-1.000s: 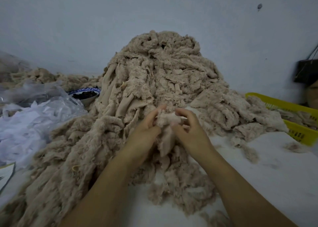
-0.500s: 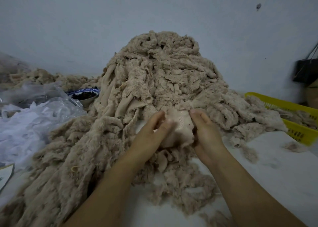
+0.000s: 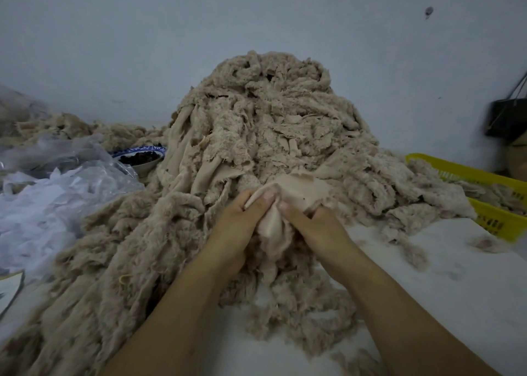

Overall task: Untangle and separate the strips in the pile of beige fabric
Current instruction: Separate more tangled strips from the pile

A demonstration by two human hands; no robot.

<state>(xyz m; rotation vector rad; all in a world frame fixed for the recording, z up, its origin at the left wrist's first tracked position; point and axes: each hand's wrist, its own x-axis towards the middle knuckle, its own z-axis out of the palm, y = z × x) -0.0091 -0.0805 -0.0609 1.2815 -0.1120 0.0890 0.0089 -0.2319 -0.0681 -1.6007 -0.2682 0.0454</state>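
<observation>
One smooth beige strip (image 3: 296, 193) is what we have in hand, at the near foot of the pile of beige fabric (image 3: 256, 124), which heaps up against the wall in the middle of the surface (image 3: 442, 290). Our left hand (image 3: 239, 224) and right hand (image 3: 319, 227) sit side by side on it, the fingers (image 3: 268, 196) of both curled round the cloth and pinching it, thumbs almost touching. The strip's lower end hangs between our wrists into the fluffy loose pieces below. Its far end seems to run under the heap, and we cannot tell how far.

To do this well, we judge that the grips should stay close together and walk apart along the strip, drawing it slowly toward us. The fuzzy neighbours look likely to cling, so if the heap lifts with it we should pause and shake it loose, not tug.

Further out, a yellow basket (image 3: 456, 173) at the right holds some beige pieces. A blue-rimmed bowl (image 3: 142, 158) sits against the pile's left side, with crumpled clear plastic bags (image 3: 57, 193) beside it.
</observation>
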